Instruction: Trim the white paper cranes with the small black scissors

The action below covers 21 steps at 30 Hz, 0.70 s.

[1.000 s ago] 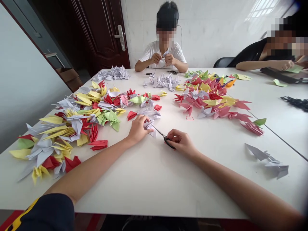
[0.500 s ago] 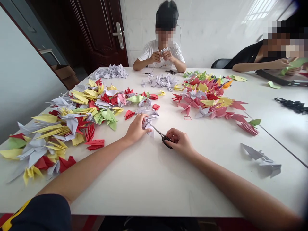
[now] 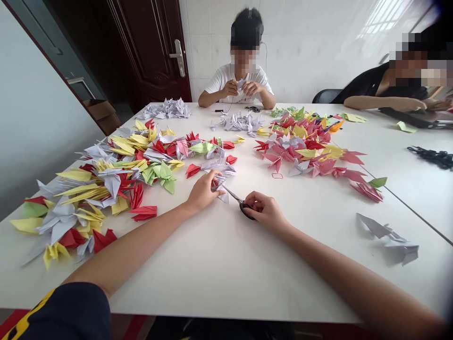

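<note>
In the middle of the white table (image 3: 198, 278), my left hand (image 3: 204, 191) is closed on a folded white paper piece (image 3: 222, 195). My right hand (image 3: 264, 208) grips the black handles of a pair of scissors (image 3: 246, 211), fingers wrapped round them. The scissor blades point left and their tips reach the paper at my left fingers; whether they are cutting I cannot tell. Just beyond my left hand lie more white folded papers (image 3: 221, 166) and a small red one (image 3: 193, 170). To the left spreads a large heap of folded paper pieces (image 3: 85, 189) in white, yellow, red and green.
A second colourful heap of folded paper (image 3: 307, 146) lies beyond my right hand. White papers (image 3: 389, 236) rest at the right, near a seam and a black cord bundle (image 3: 431, 157). Across the table, one person (image 3: 235, 89) handles white paper; another person (image 3: 385, 89) sits at the far right.
The view has shifted slightly, so everything sits a little lower and further right. My hands keep the same hold. The person at the far right has lowered the green paper.
</note>
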Tool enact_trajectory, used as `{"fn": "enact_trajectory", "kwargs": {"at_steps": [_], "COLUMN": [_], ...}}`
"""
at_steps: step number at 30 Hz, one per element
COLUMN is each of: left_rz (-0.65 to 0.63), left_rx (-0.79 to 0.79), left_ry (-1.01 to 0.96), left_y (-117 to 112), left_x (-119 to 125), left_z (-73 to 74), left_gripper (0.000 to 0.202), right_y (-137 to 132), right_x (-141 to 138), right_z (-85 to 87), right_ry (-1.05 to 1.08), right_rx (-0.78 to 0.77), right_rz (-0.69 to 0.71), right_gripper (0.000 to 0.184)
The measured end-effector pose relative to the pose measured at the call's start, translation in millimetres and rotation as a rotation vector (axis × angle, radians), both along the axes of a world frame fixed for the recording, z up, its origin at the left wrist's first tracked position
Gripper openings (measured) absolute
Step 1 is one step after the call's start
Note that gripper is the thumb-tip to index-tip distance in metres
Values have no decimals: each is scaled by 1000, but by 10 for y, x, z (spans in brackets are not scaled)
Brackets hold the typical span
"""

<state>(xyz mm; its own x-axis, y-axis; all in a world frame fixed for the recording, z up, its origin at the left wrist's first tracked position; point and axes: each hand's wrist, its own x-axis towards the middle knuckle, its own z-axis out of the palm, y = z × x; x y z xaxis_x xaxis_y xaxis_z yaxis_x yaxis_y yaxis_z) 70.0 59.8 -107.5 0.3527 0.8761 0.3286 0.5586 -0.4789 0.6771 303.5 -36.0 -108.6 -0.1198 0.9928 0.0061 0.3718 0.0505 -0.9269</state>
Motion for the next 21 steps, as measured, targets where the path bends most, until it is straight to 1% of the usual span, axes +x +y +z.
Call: {"fn": "enact_trajectory", "kwargs": {"at_steps": [2,6,9,13,17,21], "left_rz": [-27,-90,-112,-94,-61,-38], "left_rx": [6,14,12,-2,5,-3], "left_ry": [-3,9,22,4,-28,-82], "left_y": [11,26,19,5,4,7], "left_x": [-5,-4,-2,-4,-5,-3], "left_z": [-13,-23,-10,3,-3,-11], "left_gripper": [53,48,48,53,56,55], "right_y": [-1,-8,-2,4,-4,7], "right_x": [5,12,15,14,6,14], "right_z": [-3,2,1,0,-1,-23], "right_ry": [8,19,17,4,14,24], "right_rx": [-5,8,3,2,15,-8], "right_rz": [6,-24,-17,-3,-27,-13], "right_gripper": [29,31,31,30,31,32]}}
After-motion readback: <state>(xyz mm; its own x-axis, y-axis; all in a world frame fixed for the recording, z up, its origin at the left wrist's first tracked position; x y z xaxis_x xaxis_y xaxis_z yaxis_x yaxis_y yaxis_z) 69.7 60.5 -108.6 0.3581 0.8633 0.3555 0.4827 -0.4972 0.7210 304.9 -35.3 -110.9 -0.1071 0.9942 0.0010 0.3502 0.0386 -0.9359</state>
